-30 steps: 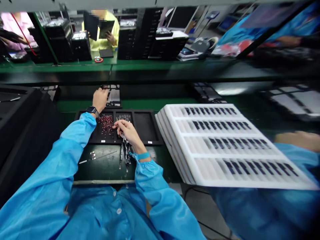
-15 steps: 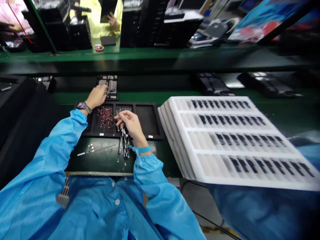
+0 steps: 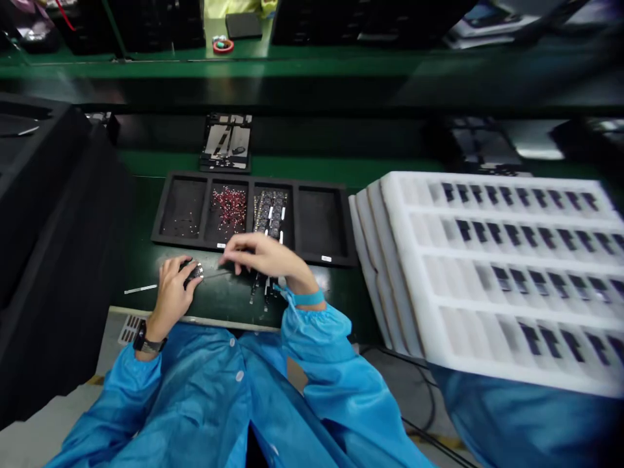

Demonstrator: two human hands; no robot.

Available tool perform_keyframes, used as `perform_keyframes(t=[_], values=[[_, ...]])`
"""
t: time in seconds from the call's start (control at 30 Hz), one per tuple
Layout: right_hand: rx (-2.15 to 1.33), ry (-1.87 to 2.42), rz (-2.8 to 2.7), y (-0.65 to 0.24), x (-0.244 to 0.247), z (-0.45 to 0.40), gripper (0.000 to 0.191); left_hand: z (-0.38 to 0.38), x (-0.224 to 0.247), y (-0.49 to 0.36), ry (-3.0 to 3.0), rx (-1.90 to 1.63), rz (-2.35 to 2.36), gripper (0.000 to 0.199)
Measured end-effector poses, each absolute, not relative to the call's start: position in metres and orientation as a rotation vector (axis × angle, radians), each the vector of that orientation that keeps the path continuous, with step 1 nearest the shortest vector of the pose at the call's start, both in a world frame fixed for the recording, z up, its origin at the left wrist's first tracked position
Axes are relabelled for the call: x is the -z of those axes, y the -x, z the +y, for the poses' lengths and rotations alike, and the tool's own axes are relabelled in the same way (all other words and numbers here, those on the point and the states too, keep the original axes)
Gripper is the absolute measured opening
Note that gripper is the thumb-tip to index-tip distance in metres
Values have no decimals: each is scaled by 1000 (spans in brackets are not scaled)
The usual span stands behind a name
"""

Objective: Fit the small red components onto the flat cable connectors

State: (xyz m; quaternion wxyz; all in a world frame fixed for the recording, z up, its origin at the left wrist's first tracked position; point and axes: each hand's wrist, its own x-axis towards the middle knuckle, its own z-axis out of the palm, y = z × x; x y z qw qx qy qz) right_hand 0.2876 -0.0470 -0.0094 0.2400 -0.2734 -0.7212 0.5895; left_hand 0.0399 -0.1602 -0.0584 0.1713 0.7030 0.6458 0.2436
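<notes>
My left hand (image 3: 171, 296) rests at the front of the green mat (image 3: 214, 299), pinching a small dark component (image 3: 194, 273) between fingers and thumb. My right hand (image 3: 263, 257) hovers just beside it, fingers extended, with nothing visible in them. Beneath the fingers runs a thin rod (image 3: 141, 288) with a pale end. Loose dark strip parts (image 3: 259, 289) lie under my right wrist, partly hidden. Behind my hands stands a black compartment tray (image 3: 253, 182), holding red-speckled small parts (image 3: 229, 208) and dark strip parts (image 3: 270, 214).
A stack of white foam trays (image 3: 487, 273) with dark parts in rows fills the right side. A black fixture (image 3: 225, 143) lies beyond the tray. Tall black foam blocks (image 3: 53, 247) stand to the left. A red-rimmed ring (image 3: 223, 46) sits on the far bench.
My left hand has come back from the far fixture to the mat and holds a small component. My right hand has moved from the tray to the mat. The view has tilted down.
</notes>
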Motion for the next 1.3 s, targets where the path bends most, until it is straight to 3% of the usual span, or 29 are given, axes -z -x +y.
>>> perform_keyframes(t=[0.1, 0.23, 0.47, 0.6, 0.87, 1.3], values=[[-1452, 748, -2418, -273, 9, -63, 16, -151, 58, -42, -1911, -704, 1823, 18], [-1077, 912, -2738, -264, 12, -84, 21, -140, 53, -38, -1800, -675, 1797, 22], [-1021, 991, -2818, -266, 14, -97, 32, -139, 54, -42, -1782, -706, 1685, 15], [-1119, 935, -2676, -266, 20, -89, 24, -140, 47, -34, -1634, -908, 1638, 7], [-1228, 910, -2074, -265, 23, -77, 21, -119, -3, -39, -1117, -1125, 1404, 28], [-1175, 1069, -1755, -271, 38, -63, 20, -57, 24, -76, -968, -1194, 1157, 38]])
